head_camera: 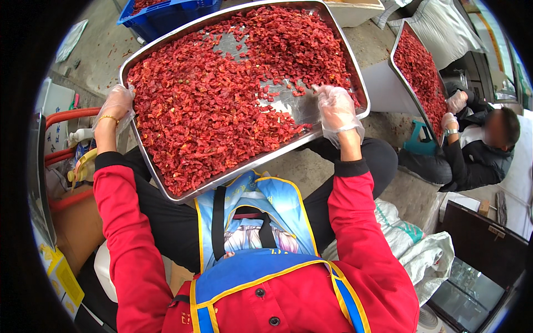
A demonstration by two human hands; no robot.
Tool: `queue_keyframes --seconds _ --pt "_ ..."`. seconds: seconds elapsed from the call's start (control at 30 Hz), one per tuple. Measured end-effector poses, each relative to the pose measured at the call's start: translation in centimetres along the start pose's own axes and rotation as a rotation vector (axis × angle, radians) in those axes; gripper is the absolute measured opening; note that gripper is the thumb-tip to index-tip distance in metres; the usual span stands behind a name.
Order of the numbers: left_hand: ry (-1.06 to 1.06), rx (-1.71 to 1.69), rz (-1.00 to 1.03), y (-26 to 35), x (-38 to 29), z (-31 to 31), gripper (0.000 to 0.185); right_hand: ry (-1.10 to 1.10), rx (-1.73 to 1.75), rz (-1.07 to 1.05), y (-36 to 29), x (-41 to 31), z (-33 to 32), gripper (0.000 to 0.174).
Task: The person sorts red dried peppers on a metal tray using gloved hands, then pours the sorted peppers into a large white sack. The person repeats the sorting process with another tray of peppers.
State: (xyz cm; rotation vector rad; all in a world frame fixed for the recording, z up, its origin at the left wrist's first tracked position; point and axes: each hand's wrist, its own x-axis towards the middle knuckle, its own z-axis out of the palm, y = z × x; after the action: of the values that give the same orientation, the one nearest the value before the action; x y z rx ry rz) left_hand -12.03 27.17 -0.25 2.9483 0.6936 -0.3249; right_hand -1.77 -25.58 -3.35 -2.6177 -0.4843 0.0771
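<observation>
A large metal tray (361, 89) of chopped dried red chili pieces (204, 108) lies tilted before me, above my knees. My left hand (115, 105), in a clear plastic glove, grips the tray's left rim. Over the tray's right end is my gloved right hand (338, 109), near its lower right corner, beside a bare patch of metal; its fingers are partly curled, and whether it holds any pieces cannot be told. Another bare patch shows near the tray's far side.
To the right, a seated co-worker (479, 145) handles a second tray (395, 58) of red pieces. A blue plastic crate (166, 18) stands beyond my tray. Red tubular bars (68, 116) are at the left. White woven sacks (433, 258) lie at the lower right; a teal stool (416, 139) stands near the co-worker.
</observation>
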Motion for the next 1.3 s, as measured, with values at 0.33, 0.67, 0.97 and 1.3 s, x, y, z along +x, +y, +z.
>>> queue_keyframes --seconds 0.33,0.67,0.97,1.3 --pt "-0.136 0.184 0.101 -4.8 3.0 2.9 0.053 -0.359 0.546 -0.341 -4.5 -0.5 -0.6 0.028" --pt "-0.14 0.106 0.023 -2.9 3.0 2.1 0.056 -0.001 -0.153 -0.235 3.9 -0.2 0.9 0.037" --pt "0.029 -0.018 -0.03 -0.6 0.7 0.7 0.038 0.121 -0.422 0.143 6.2 -0.6 -1.4 0.038" --pt "0.001 -0.02 0.0 -2.6 1.8 1.9 0.041 0.09 -0.207 0.094 5.9 -0.2 -2.6 0.02"
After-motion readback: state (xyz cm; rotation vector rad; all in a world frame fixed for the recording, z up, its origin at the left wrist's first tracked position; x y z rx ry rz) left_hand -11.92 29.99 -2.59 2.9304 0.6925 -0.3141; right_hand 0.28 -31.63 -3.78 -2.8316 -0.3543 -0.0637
